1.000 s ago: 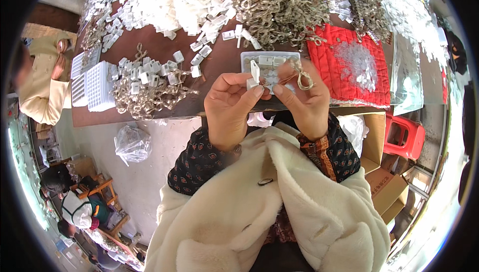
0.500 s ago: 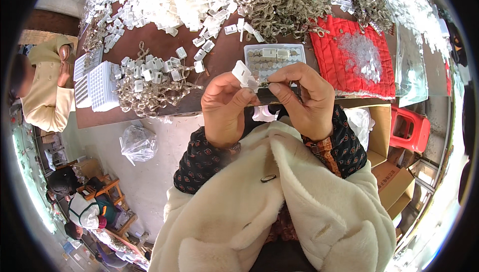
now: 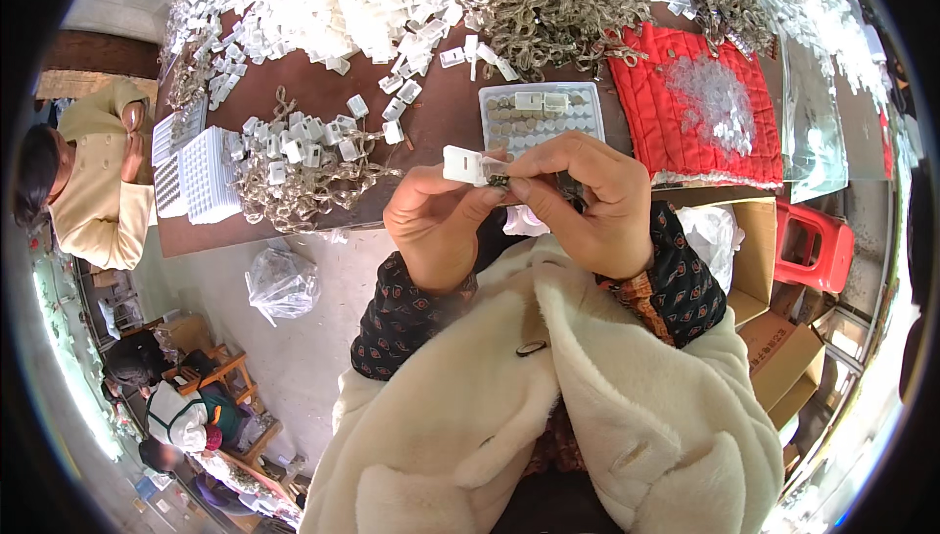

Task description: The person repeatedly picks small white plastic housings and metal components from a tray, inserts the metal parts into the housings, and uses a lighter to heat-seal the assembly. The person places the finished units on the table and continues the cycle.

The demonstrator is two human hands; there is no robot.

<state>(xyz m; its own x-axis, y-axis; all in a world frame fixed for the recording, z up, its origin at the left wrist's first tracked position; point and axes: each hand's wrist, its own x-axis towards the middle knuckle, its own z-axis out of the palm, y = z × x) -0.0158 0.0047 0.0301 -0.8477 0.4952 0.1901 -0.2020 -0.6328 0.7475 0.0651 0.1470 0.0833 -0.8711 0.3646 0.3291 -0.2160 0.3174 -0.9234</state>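
Over the table's near edge, my left hand (image 3: 436,226) pinches a small white plastic case (image 3: 462,165) between thumb and fingers. My right hand (image 3: 597,206) meets it from the other side, its thumb and forefinger closed at the case's right end. A small dark piece (image 3: 498,181) shows between the two sets of fingertips; its kind is too small to tell. Just beyond my hands lies a white tray (image 3: 486,93) with rows of round, coin-like discs and a few pale cases on top. My right hand partly covers its near side.
White cases (image 3: 343,5) and coiled clear wires (image 3: 568,5) are heaped at the back. Wired cases (image 3: 308,167) and stacked white trays (image 3: 211,177) lie left. On the right are a red cloth (image 3: 656,133) with clear bits, a red stool (image 3: 818,245) and cardboard boxes (image 3: 783,358). A person (image 3: 98,172) sits left.
The white case has turned from a tilted position to nearly level and come slightly lower and left. My right fingertips have moved left and down, closer to the left ones.
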